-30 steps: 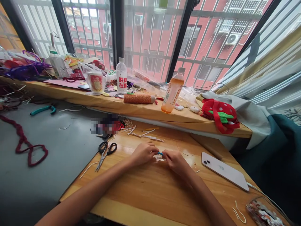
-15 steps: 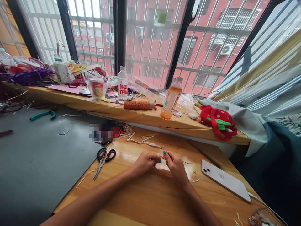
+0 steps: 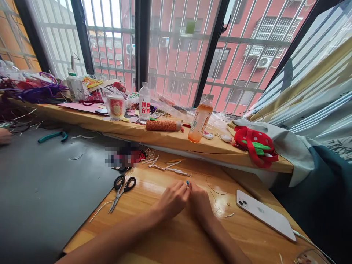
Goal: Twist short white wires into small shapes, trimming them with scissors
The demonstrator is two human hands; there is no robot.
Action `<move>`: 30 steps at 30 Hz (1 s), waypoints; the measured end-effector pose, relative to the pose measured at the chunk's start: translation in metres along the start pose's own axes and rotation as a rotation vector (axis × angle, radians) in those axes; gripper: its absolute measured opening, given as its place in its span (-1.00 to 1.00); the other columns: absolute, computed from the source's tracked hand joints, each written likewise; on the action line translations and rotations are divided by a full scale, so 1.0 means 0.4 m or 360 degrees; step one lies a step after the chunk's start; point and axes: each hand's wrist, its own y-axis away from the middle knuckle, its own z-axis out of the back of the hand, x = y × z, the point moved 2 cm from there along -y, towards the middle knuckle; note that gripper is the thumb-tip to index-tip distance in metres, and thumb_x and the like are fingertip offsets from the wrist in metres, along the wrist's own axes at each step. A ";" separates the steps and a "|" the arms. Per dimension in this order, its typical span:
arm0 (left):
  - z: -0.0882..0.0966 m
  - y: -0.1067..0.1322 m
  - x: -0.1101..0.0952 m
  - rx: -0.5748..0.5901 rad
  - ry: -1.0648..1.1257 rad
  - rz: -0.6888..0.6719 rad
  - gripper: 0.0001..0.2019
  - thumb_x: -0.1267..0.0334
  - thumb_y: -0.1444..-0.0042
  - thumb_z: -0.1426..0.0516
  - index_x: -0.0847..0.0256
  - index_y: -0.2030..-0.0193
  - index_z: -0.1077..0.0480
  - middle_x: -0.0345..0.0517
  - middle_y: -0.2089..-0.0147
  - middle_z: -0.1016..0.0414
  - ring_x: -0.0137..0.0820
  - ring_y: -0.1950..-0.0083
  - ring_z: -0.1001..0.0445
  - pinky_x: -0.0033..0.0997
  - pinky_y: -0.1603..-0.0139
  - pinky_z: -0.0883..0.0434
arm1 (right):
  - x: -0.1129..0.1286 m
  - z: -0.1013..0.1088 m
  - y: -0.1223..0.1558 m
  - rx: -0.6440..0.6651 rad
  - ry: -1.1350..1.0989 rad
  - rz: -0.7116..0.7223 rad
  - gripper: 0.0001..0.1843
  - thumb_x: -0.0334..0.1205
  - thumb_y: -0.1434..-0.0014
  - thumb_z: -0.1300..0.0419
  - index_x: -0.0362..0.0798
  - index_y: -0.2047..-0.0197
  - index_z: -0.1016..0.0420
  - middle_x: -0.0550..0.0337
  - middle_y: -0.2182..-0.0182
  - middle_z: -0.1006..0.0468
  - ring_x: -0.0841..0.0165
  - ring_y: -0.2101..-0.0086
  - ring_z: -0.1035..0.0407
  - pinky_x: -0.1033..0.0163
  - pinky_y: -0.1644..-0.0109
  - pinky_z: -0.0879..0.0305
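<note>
My left hand (image 3: 173,200) and my right hand (image 3: 200,201) rest close together on the wooden table (image 3: 176,234), fingertips meeting in a pinch. Between the fingertips is something tiny that I cannot make out; a blue-painted nail shows there. Black-handled scissors (image 3: 121,187) lie left of my left hand. Several pale cut strips (image 3: 169,167) lie just beyond the hands. A thin thread loop (image 3: 214,189) lies to the right of my right hand.
A white phone (image 3: 265,214) lies face down at the right. On the yellow sill stand an orange drink bottle (image 3: 200,119), a water bottle (image 3: 144,102), a thread spool (image 3: 162,125) and a strawberry pouch (image 3: 255,145). Teal pliers (image 3: 53,136) lie on the grey mat.
The hands have drawn closer together, fingers curled over the pinch. The view has tilted up. The dark red cord on the grey mat is no longer in view.
</note>
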 end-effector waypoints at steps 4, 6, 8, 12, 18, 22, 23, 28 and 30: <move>-0.022 0.005 0.006 0.0059 0.0654 0.0500 -0.76 0.38 -0.06 0.10 0.29 0.50 -0.34 -0.14 0.51 -0.36 -0.45 0.43 -0.31 -0.51 0.41 -0.23 | 0.002 0.029 -0.007 -0.0172 -0.0582 -0.0196 -0.67 -0.17 -0.17 0.22 -0.06 0.51 -0.22 0.18 0.61 -0.40 0.40 0.58 -0.28 0.37 0.52 -0.06; -0.040 0.004 0.021 0.0157 0.1122 0.0799 -0.70 0.29 -0.07 0.11 0.30 0.50 -0.37 -0.19 0.58 -0.35 -0.49 0.50 -0.30 -0.55 0.48 -0.22 | 0.003 0.044 -0.007 -0.0198 -0.0788 -0.0233 -0.64 -0.08 -0.16 0.22 -0.05 0.51 -0.21 0.26 0.67 -0.33 0.42 0.63 -0.22 0.38 0.55 -0.06; -0.052 -0.001 0.039 0.0303 0.1466 0.0889 -0.68 0.23 -0.07 0.12 0.33 0.42 -0.40 -0.21 0.62 -0.34 -0.51 0.54 -0.31 -0.57 0.52 -0.21 | 0.003 0.054 -0.004 -0.0165 -0.0878 -0.0181 -0.63 -0.05 -0.16 0.23 -0.05 0.51 -0.20 0.31 0.71 -0.26 0.45 0.67 -0.16 0.39 0.58 -0.04; -0.036 -0.012 0.085 0.0469 0.1204 0.0516 -0.78 0.30 -0.02 0.04 0.31 0.37 -0.41 -0.18 0.54 -0.40 -0.48 0.47 -0.34 -0.56 0.45 -0.23 | 0.005 0.059 0.008 0.0058 -0.0615 0.0330 -0.69 -0.18 -0.16 0.18 -0.08 0.49 -0.24 0.24 0.62 -0.34 0.46 0.58 -0.21 0.40 0.51 -0.07; 0.019 -0.012 0.060 0.0236 -0.0018 0.0010 -0.87 0.48 0.01 0.04 0.33 0.43 -0.31 -0.01 0.42 -0.37 -0.30 0.33 -0.33 -0.38 0.33 -0.26 | 0.012 0.022 0.014 0.0155 0.0084 0.0476 -0.78 -0.43 -0.07 0.17 -0.12 0.41 -0.27 0.07 0.51 -0.43 0.35 0.51 -0.29 0.34 0.49 -0.03; 0.012 -0.003 -0.001 0.0051 0.0016 0.0075 -0.81 0.50 -0.03 0.11 0.32 0.37 -0.29 -0.01 0.42 -0.36 -0.32 0.35 -0.32 -0.39 0.37 -0.27 | 0.012 0.010 -0.003 -0.0062 -0.0151 -0.0050 -0.74 -0.38 -0.12 0.22 -0.09 0.44 -0.24 0.11 0.59 -0.42 0.37 0.59 -0.27 0.33 0.55 0.00; 0.007 -0.001 -0.009 0.0032 0.0138 0.0144 -0.81 0.48 -0.04 0.12 0.31 0.37 -0.30 -0.03 0.42 -0.36 -0.34 0.36 -0.32 -0.41 0.37 -0.27 | 0.010 0.011 -0.007 -0.0112 -0.0287 -0.0116 -0.73 -0.33 -0.14 0.22 -0.07 0.47 -0.23 0.14 0.60 -0.41 0.38 0.60 -0.27 0.34 0.55 -0.01; -0.015 0.002 -0.008 0.0117 0.1179 0.0798 -0.74 0.35 -0.07 0.11 0.27 0.47 -0.35 -0.21 0.57 -0.35 -0.52 0.51 -0.29 -0.59 0.48 -0.21 | -0.015 0.026 -0.018 -0.0302 -0.0685 -0.0259 -0.65 -0.11 -0.14 0.21 -0.04 0.54 -0.22 0.23 0.67 -0.34 0.41 0.63 -0.23 0.35 0.55 -0.07; -0.021 0.001 -0.002 0.0150 0.1469 0.0953 -0.76 0.34 -0.02 0.07 0.30 0.49 -0.38 -0.22 0.59 -0.34 -0.52 0.51 -0.30 -0.60 0.49 -0.20 | -0.022 0.028 -0.020 -0.0315 -0.0708 -0.0267 -0.62 -0.03 -0.13 0.21 -0.04 0.55 -0.21 0.25 0.70 -0.31 0.41 0.65 -0.21 0.35 0.55 -0.06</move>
